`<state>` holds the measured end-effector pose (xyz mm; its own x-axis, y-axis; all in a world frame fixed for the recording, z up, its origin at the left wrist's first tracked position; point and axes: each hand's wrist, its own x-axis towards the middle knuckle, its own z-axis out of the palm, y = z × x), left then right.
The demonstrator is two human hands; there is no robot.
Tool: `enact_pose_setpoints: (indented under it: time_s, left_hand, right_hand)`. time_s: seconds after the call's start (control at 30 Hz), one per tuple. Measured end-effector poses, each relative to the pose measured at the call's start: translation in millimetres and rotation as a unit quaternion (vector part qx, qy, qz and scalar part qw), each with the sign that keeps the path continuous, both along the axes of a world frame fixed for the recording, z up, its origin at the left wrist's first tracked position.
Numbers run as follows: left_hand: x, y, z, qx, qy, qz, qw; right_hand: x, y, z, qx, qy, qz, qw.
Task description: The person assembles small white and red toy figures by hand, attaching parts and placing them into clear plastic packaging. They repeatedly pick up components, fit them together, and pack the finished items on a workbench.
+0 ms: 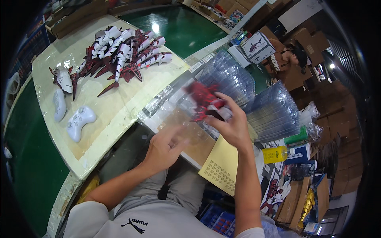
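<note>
My right hand (234, 125) is closed on a red, black and white toy shark piece (204, 101), blurred by motion above the bench's edge. Lower and to the left, my left hand (164, 146) is half curled, its thumb and fingers apart and fingertips smeared; nothing shows between them. A heap of red-and-white jointed toy sharks (125, 55) lies on the pale table at the far left. Beside it are a white shark head piece (63, 79) and two white remote controllers, one lying flat (81, 122) and one on its side (59, 105).
Stacked clear plastic trays (274, 113) stand to the right, near a yellow printed sheet (220, 164) and a yellow bottle (275, 154). An open carton (293, 202) sits at the lower right. Beyond a shark-picture box (258, 47) is another person (283, 59).
</note>
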<state>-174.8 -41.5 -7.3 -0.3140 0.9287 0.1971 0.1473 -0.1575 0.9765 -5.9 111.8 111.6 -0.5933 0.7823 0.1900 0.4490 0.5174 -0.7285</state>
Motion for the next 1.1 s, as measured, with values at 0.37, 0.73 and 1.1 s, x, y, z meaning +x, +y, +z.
enact_pose_setpoints:
  time_s: [0.37, 0.73, 1.1]
  left_hand:
    - [-17.4, 10.9, 23.2, 0.111, 0.128, -0.015, 0.985]
    - [-77.9, 62.0, 51.5, 0.166, 0.335, -0.060, 0.925]
    - [-45.1, 51.6, 99.3, 0.113, 0.313, -0.046, 0.942]
  right_hand:
    - [-38.9, -1.2, -2.1, 0.209, -0.255, 0.033, 0.943]
    - [2.6, -19.1, 9.7, 0.098, -0.173, 0.005, 0.980]
    - [119.6, 14.4, 33.4, 0.435, -0.049, -0.248, 0.864]
